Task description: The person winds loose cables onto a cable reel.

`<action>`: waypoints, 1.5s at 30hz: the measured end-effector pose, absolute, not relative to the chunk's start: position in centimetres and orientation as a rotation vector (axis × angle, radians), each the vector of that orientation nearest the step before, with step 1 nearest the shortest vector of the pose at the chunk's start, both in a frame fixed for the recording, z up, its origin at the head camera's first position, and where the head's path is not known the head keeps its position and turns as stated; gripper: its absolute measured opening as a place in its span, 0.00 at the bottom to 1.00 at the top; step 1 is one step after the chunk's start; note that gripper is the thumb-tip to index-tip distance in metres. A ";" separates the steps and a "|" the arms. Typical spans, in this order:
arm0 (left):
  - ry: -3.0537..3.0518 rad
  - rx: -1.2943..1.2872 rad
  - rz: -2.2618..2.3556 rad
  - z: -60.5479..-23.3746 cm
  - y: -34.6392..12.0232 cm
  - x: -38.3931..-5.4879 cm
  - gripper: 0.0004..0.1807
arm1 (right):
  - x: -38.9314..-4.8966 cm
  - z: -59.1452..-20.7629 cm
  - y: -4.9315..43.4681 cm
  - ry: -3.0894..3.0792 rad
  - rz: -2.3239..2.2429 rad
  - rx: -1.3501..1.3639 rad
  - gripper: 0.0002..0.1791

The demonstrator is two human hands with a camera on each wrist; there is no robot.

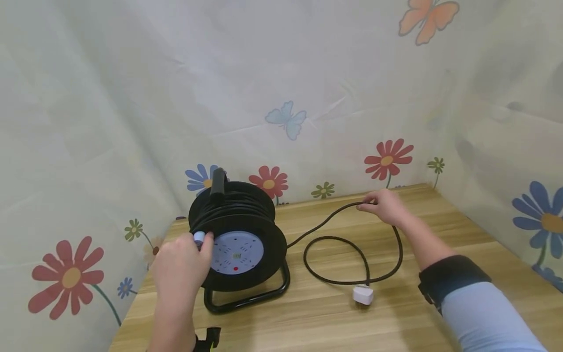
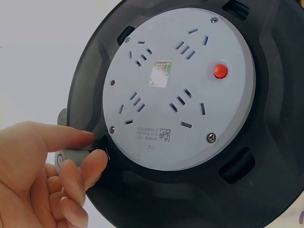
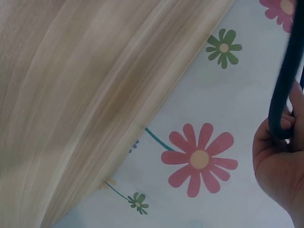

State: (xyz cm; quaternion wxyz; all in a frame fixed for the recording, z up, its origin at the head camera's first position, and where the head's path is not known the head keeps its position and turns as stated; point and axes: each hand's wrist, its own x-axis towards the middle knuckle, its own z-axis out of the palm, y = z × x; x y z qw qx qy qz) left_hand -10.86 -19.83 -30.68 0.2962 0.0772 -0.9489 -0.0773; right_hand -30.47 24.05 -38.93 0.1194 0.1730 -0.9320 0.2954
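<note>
Grey knob at the left edge of the reel face is in the left hand, fingers and thumb closed around it. Likely held there because the rim gives the most leverage on the drum. Right hand, far right, has its grip closed on the black cable, a pinch between thumb and fingers. Probably placed well away from the drum to guide the run: the length from reel to hand rises in a gentle curve, while past the hand it drops to the bench and lies in 1 loose loop.

Cable reel sits on the bench, left of centre, with many turns on the drum. White plug ends the cable on the near side of the loop, lying loose; neither hand touches it.

Socket panel faces the person: 4 sets of slots, 1 red button. Tubular stand rests on the bench, presumably holding the drum clear so it can spin. Carry handle on top, nobody holding it. Flower-print fabric hangs behind the bench's far edge.
</note>
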 end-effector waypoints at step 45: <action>-2.324 0.051 -0.215 -31.6 -19.4 -11.1 0.29 | -29.9 -39.5 26.7 -2.707 0.678 0.461 0.33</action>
